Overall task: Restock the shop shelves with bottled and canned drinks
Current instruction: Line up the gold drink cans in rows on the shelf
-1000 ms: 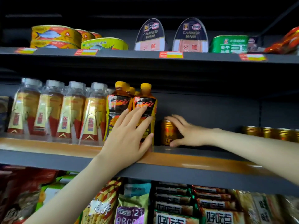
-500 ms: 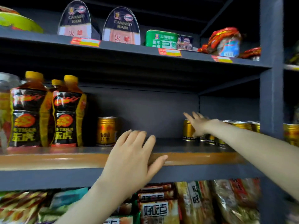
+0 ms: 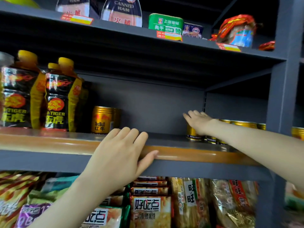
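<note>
Left grip (image 3: 118,155) flat-fingered on shelf edge (image 3: 197,156); right grip (image 3: 198,122) straight-fingered over upright gold can (image 3: 191,134), axis vertical

– Does the right hand (image 3: 198,122) grip that gold can (image 3: 191,134)?
– Can't tell. The hand is blurred and covers the can's top.
– And the row of cans (image 3: 243,123) far right?
– Mostly hidden behind the forearm (image 3: 246,139).
– The edges?
– The ham tins (image 3: 121,12) lose their tops, and a clear bottle (image 3: 3,60) is cut off at the left.

At the left end of the middle shelf (image 3: 197,156) stand bottles (image 3: 60,102), a can (image 3: 101,120) just beside them to the right. At its right end, toward the back, more cans (image 3: 245,124) line up. On the shelf above sit tins (image 3: 165,22); below lie snack packets (image 3: 148,209).
</note>
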